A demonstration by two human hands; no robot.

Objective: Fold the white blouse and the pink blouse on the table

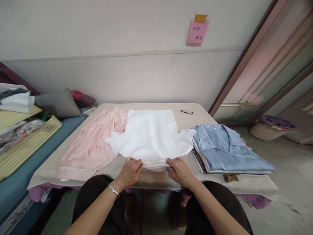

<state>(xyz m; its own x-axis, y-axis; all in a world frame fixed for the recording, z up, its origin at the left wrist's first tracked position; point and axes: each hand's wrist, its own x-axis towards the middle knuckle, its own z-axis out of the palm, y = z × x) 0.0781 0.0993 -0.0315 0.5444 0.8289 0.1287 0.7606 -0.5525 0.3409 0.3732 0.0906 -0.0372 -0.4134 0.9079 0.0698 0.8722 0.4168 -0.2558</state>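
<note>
A white short-sleeved garment [151, 133] lies spread on the cloth-covered table, its sleeves out to both sides. My left hand [129, 173] grips the left part of its near edge, fingers curled over the fabric. At the right part of the same edge, my right hand [179, 170] pinches the cloth between thumb and fingers. The edge between the two hands looks slightly lifted and rolled. Left of the white garment lies a rumpled pink garment [97, 143], partly under it. On the right sits a stack of folded clothes with a blue striped shirt [227, 150] on top.
Small dark-bladed scissors or snips [186, 112] lie at the back of the table [141, 106]. A pink note [197, 32] is taped to the wall. On the left stand a grey cushion [58, 103] and a yellow-green board [29, 147]. A lined bin [269, 130] is at far right.
</note>
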